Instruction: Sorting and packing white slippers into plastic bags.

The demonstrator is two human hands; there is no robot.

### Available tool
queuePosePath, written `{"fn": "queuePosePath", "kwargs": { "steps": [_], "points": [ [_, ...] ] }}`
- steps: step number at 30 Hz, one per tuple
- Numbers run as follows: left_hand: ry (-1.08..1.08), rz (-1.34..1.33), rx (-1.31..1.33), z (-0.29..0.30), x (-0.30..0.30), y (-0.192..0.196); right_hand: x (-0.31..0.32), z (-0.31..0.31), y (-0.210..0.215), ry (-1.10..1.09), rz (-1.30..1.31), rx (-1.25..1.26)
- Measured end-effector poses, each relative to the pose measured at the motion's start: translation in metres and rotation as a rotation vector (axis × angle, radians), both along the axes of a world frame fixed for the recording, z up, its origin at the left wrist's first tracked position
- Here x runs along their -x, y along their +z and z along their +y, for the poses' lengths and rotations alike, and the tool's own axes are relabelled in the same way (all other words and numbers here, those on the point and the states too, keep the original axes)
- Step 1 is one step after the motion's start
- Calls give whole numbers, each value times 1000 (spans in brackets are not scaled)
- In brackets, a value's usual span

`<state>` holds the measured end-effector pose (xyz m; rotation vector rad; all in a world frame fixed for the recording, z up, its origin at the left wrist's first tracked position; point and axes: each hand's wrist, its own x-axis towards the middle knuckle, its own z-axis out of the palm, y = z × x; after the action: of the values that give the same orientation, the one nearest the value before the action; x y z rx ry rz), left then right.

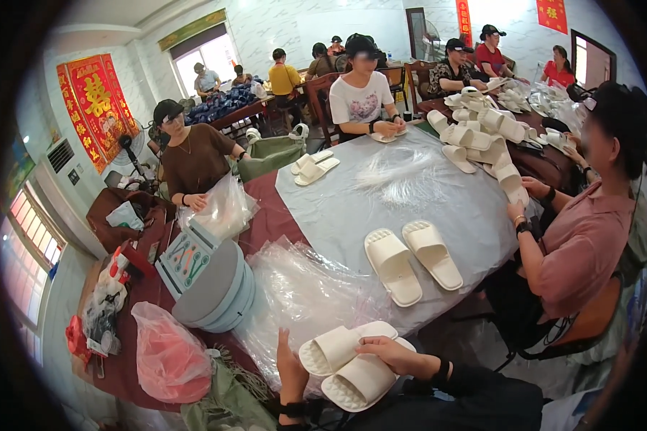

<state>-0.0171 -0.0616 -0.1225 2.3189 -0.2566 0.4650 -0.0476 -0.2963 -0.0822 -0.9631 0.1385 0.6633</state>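
Note:
Close in front of me is a pair of cream slippers [358, 382] with bumpy footbeds and wide straps, one overlapping the other. My right hand [392, 356] pinches them near the straps, with its fingers closed on the edge. To their left, my left hand [292, 368] stands upright with its fingers stretched out, beside the toe of the upper slipper and holding nothing. Beneath and beyond both hands spreads a pile of clear plastic bags [305, 284]. Farther off, another cream slipper pair [410, 264] lies side by side on the grey table cover [331, 230].
Left of the bags stand a round grey-blue stack [219, 287] and a pink plastic bag [169, 352]. A heap of slippers [482, 133] lies at the far right, near a co-worker in a pink shirt [582, 230]. Thin clear strips [410, 176] lie mid-table; other people sit around.

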Motion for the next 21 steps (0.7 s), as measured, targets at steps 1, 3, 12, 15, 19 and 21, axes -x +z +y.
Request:
{"fn": "queuePosePath", "kwargs": {
  "steps": [1, 3, 12, 15, 19, 21],
  "points": [
    [34, -31, 135, -1, 1, -1, 0, 0, 0, 4, 23, 18],
    [103, -38, 210, 0, -2, 0, -1, 1, -5, 18, 17, -4],
    [250, -62, 3, -6, -1, 14, -2, 6, -5, 23, 36, -4],
    [249, -147, -44, -5, 2, 15, -4, 11, 2, 0, 49, -22],
    [121, -102, -35, -2, 4, 16, -10, 17, -9, -64, 81, -83],
    [137, 13, -41, -4, 9, 22, -15, 19, -14, -78, 78, -82]
  ]
}}
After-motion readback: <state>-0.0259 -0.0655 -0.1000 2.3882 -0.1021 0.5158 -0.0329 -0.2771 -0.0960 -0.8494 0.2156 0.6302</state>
